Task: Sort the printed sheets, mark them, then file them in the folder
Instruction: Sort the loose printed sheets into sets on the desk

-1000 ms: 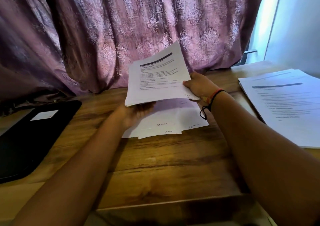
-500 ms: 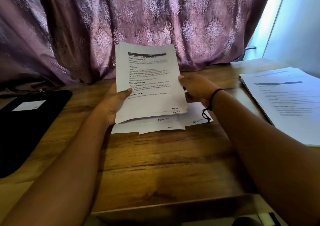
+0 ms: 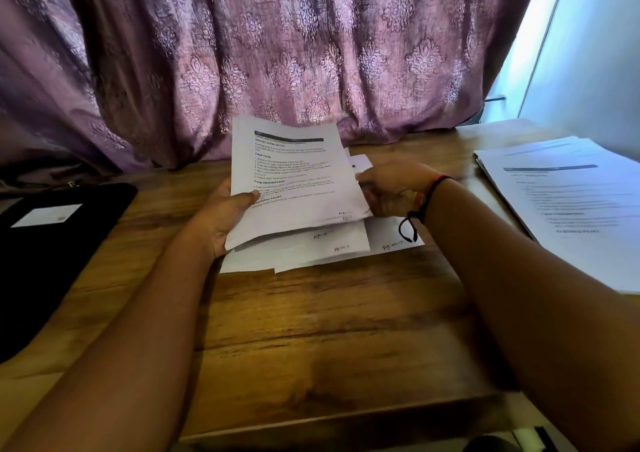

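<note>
A thin stack of printed sheets (image 3: 294, 178) is held tilted just above the wooden table (image 3: 329, 330). My left hand (image 3: 225, 216) grips its left edge, thumb on top. My right hand (image 3: 388, 188) holds the stack's right edge, fingers curled under the paper. Several marked sheets (image 3: 311, 251) lie fanned on the table beneath, with handwritten notes at their lower corners. A black folder (image 3: 59, 251) with a white label lies closed at the left.
A second pile of printed sheets (image 3: 571, 209) covers the table's right side. A patterned pink curtain (image 3: 277, 53) hangs behind the table. A bright wall or window frame stands at the far right.
The held stack has turned from a tilted, raised pose to upright facing me and come down closer to the fanned sheets. My left hand shifted from under the stack to its left edge.
</note>
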